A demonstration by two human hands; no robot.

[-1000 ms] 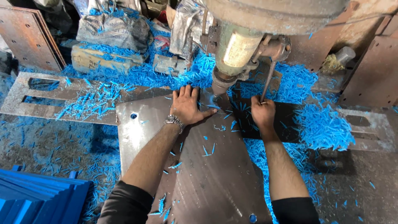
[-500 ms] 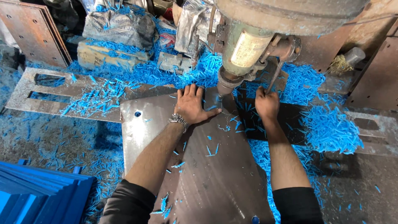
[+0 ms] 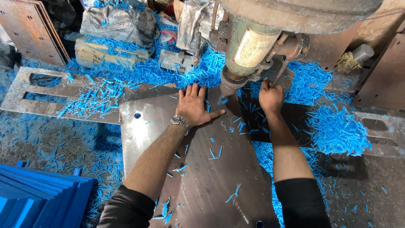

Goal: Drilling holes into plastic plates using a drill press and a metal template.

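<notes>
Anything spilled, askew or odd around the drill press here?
Yes: blue shavings lie heaped over the bench and scattered on the metal plate. The left hand presses flat on the plate right beside the drill bit; the right hand grips the lever.

Blue shavings (image 3: 337, 131) litter the floor near stacked blue sheets (image 3: 38, 194) and a grey sack (image 3: 116, 21).

Flat grey metal plate (image 3: 202, 169) — under drill (image 3: 230, 84)
</notes>
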